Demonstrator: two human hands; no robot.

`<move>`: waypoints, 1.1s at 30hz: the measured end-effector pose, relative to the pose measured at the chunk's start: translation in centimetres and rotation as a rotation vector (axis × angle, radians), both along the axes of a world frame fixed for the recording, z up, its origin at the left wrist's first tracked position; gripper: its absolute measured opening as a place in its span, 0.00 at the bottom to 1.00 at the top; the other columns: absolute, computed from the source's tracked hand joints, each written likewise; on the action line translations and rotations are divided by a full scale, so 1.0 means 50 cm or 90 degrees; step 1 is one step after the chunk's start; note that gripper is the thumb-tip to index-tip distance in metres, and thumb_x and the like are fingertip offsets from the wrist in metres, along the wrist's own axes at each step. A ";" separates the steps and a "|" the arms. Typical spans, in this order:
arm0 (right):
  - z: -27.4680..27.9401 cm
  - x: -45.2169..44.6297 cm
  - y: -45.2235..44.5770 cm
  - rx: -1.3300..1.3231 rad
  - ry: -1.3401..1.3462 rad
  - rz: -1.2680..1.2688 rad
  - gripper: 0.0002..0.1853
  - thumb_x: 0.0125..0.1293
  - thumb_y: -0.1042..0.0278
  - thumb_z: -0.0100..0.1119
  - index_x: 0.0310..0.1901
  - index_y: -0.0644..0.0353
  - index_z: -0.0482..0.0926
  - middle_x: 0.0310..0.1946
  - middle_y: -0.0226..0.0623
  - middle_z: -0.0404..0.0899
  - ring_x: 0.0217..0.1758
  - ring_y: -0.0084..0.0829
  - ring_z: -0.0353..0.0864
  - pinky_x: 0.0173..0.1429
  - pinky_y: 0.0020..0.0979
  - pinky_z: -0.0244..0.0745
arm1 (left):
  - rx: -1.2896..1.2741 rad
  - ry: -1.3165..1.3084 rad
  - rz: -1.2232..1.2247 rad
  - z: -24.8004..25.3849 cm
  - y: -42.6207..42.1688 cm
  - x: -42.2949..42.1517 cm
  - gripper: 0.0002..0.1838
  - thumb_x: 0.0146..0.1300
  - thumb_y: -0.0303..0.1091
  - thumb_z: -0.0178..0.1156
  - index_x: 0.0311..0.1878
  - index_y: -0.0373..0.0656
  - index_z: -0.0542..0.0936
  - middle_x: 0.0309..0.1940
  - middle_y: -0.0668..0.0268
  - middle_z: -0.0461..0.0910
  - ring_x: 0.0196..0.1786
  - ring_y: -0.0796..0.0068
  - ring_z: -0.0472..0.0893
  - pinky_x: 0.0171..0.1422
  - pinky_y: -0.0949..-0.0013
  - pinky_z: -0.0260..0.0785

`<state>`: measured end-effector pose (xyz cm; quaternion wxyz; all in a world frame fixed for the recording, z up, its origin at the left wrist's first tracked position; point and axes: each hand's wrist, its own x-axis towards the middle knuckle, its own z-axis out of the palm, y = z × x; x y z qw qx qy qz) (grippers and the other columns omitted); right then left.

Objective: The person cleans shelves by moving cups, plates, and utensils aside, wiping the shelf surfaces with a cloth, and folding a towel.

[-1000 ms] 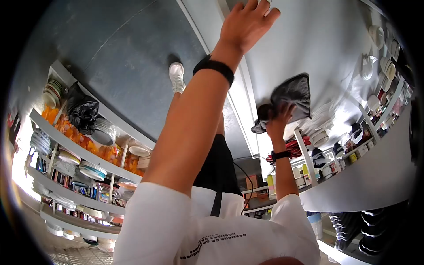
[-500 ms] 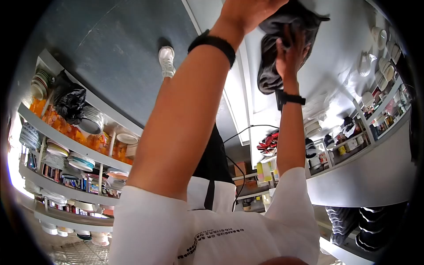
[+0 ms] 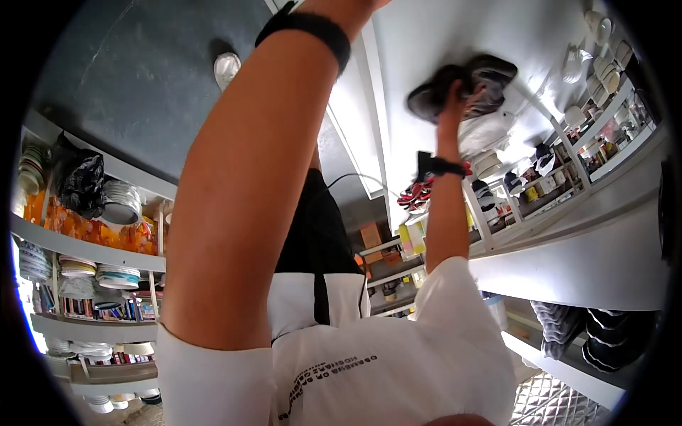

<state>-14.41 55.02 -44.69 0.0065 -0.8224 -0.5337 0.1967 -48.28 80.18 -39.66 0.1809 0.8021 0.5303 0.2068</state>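
Observation:
My right hand (image 3: 462, 103) is on a bunched dark cloth (image 3: 490, 74) lying on a pale, shiny surface (image 3: 412, 35). Its fingers look curled into the cloth, though motion blurs them. The cloth spreads to both sides of the hand in two dark lobes. A black band (image 3: 440, 167) sits on my right wrist. My left forearm (image 3: 241, 163), with a wide black strap (image 3: 309, 32), reaches up and out past the top edge. The left hand itself is cut off by the frame.
Curved shelves (image 3: 92, 245) at left hold plates, books and a black plastic bag (image 3: 78, 177). White dishes (image 3: 607, 74) stand far right. Red items (image 3: 415, 195) and a black cable (image 3: 348, 177) lie near the surface's edge. Dark folded fabric stacks (image 3: 614, 337) sit lower right.
My right hand has drawn the cloth nearer to me, and the cloth is bunched smaller. The left hand, partly seen before, has gone beyond the top edge. The view has shifted.

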 end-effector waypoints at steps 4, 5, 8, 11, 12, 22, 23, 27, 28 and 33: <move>0.094 -0.261 0.109 -0.024 0.182 0.192 0.29 0.71 0.47 0.55 0.72 0.40 0.70 0.81 0.44 0.42 0.85 0.47 0.24 0.76 0.65 0.10 | 0.059 -0.021 0.003 -0.015 0.004 0.004 0.19 0.62 0.27 0.58 0.57 0.49 0.74 0.56 0.60 0.75 0.54 0.60 0.79 0.46 0.62 0.80; 0.095 -0.274 0.148 -0.025 0.187 0.196 0.23 0.70 0.46 0.56 0.65 0.38 0.79 0.81 0.42 0.47 0.85 0.47 0.26 0.76 0.64 0.09 | 0.052 -0.015 0.012 -0.015 0.005 0.009 0.19 0.62 0.28 0.58 0.57 0.49 0.74 0.56 0.60 0.75 0.54 0.60 0.79 0.47 0.62 0.80; 0.093 -0.226 0.218 -0.044 0.196 0.320 0.22 0.70 0.46 0.57 0.64 0.36 0.80 0.82 0.34 0.46 0.85 0.44 0.30 0.76 0.63 0.09 | 0.072 -0.030 0.032 -0.027 -0.003 0.008 0.19 0.61 0.29 0.58 0.57 0.49 0.74 0.55 0.61 0.76 0.54 0.61 0.79 0.47 0.62 0.80; 0.134 -0.220 0.235 0.008 0.326 0.302 0.21 0.69 0.56 0.61 0.63 0.42 0.80 0.78 0.32 0.58 0.84 0.42 0.41 0.79 0.60 0.17 | 0.028 0.021 -0.014 -0.012 0.003 0.002 0.20 0.61 0.27 0.56 0.58 0.46 0.72 0.53 0.61 0.75 0.55 0.60 0.79 0.48 0.63 0.79; 0.148 -0.222 0.235 0.018 0.419 0.265 0.21 0.68 0.60 0.63 0.63 0.45 0.81 0.76 0.33 0.62 0.84 0.42 0.45 0.80 0.58 0.21 | 0.031 0.023 -0.017 -0.007 0.001 0.002 0.20 0.61 0.27 0.56 0.58 0.46 0.72 0.53 0.61 0.75 0.55 0.60 0.79 0.48 0.63 0.79; 0.058 0.120 0.152 0.068 0.015 -0.019 0.42 0.69 0.40 0.57 0.78 0.51 0.56 0.79 0.56 0.43 0.83 0.52 0.40 0.81 0.51 0.39 | -0.001 0.043 -0.008 -0.006 0.005 0.007 0.20 0.60 0.26 0.58 0.57 0.45 0.73 0.51 0.62 0.74 0.55 0.62 0.78 0.52 0.63 0.78; 0.058 0.096 0.160 0.079 -0.054 -0.057 0.40 0.70 0.39 0.56 0.77 0.51 0.58 0.77 0.57 0.49 0.81 0.54 0.44 0.80 0.52 0.41 | -0.014 0.044 -0.002 -0.007 0.005 0.009 0.20 0.59 0.26 0.59 0.56 0.45 0.73 0.50 0.62 0.74 0.55 0.62 0.78 0.51 0.63 0.78; 0.090 -0.008 0.200 0.072 -0.213 -0.107 0.33 0.71 0.43 0.53 0.70 0.54 0.67 0.64 0.57 0.69 0.70 0.58 0.64 0.73 0.54 0.56 | 0.014 0.038 0.005 -0.005 0.002 0.009 0.20 0.56 0.27 0.62 0.54 0.44 0.74 0.48 0.63 0.75 0.53 0.63 0.79 0.49 0.63 0.79; 0.088 -0.008 0.202 0.073 -0.212 -0.109 0.33 0.71 0.43 0.53 0.70 0.54 0.67 0.64 0.57 0.69 0.70 0.58 0.64 0.73 0.54 0.56 | -0.007 0.054 -0.002 0.002 0.002 0.009 0.20 0.55 0.28 0.62 0.53 0.44 0.74 0.48 0.63 0.75 0.52 0.64 0.79 0.48 0.63 0.79; 0.086 0.028 0.252 0.167 -0.220 -0.255 0.20 0.72 0.59 0.54 0.61 0.59 0.72 0.58 0.55 0.75 0.59 0.54 0.77 0.63 0.48 0.73 | 0.012 0.026 0.008 -0.004 0.007 0.008 0.18 0.54 0.28 0.63 0.49 0.42 0.74 0.45 0.62 0.76 0.50 0.63 0.79 0.46 0.63 0.79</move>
